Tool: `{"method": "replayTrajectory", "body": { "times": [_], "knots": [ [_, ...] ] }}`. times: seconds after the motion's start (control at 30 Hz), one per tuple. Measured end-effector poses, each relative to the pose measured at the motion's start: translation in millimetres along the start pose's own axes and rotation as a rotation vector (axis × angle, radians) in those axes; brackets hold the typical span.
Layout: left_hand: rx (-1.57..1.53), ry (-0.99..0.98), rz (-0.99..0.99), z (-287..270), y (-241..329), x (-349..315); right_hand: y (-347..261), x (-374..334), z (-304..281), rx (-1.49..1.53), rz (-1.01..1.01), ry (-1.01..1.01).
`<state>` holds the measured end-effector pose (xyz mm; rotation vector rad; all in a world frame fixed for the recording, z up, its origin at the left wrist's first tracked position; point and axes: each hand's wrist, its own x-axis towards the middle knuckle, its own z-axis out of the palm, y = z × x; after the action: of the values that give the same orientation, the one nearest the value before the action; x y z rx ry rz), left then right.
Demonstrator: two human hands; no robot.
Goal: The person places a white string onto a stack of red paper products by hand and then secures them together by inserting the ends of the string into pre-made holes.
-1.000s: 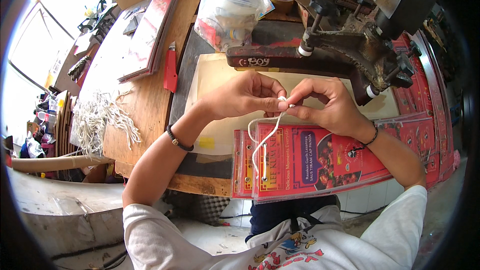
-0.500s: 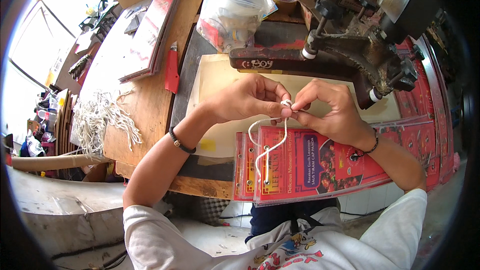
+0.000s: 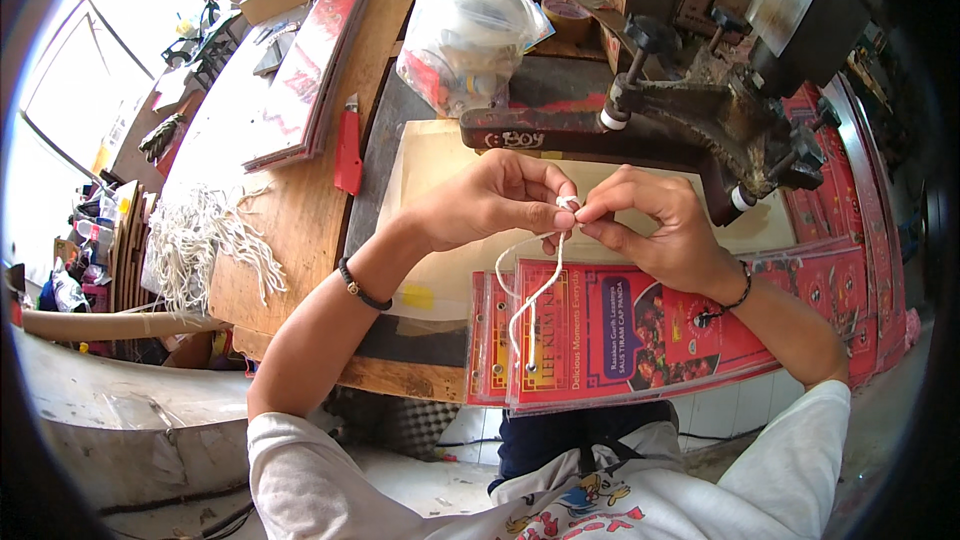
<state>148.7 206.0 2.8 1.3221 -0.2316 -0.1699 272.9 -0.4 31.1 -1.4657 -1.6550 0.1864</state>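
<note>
My left hand (image 3: 510,195) and my right hand (image 3: 650,215) meet above the table, both closed in a pinch on a white cord (image 3: 537,295). A small knot or loop of the cord shows at the fingertips; its exact form is hard to make out. Below the hands, the cord hangs in a loop down to the punched edge of a stack of red printed plastic-covered sheets (image 3: 660,340). Metal eyelets (image 3: 498,368) line the left edge of these sheets. The stack lies under my right wrist and juts past the table's front edge.
Loose white cords (image 3: 215,250) lie in a heap on the wooden table (image 3: 270,285). A red utility knife (image 3: 348,150) rests near another sheet stack (image 3: 305,80). Behind my hands stand a dark metal machine frame (image 3: 580,130) and a clear plastic bag (image 3: 465,35).
The white cord's hanging part has shifted left and hangs straighter below my fingers. The loop at my fingertips has changed shape. Both hands stay in almost the same place.
</note>
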Motion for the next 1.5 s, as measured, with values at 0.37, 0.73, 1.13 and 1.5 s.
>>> {"method": "replayTrajectory", "body": {
  "times": [0.37, 0.73, 1.13, 1.5],
  "knots": [
    [-0.009, 0.049, 0.014, 0.7, -6.3, 3.0, 2.0, -1.8, 3.5, 0.001, -0.06, -0.005],
    [-0.039, 0.058, 0.071, 0.2, -6.1, 2.5, 3.0, -2.8, 1.5, 0.026, -0.036, -0.002],
    [0.023, 0.021, 0.086, 1.8, -13.3, 3.3, 6.0, -2.2, 1.7, 0.149, -0.002, -0.008],
    [0.046, 0.033, 0.084, 1.7, -11.7, 1.5, 8.0, -2.8, 1.2, 0.123, -0.041, -0.05]
  ]
}}
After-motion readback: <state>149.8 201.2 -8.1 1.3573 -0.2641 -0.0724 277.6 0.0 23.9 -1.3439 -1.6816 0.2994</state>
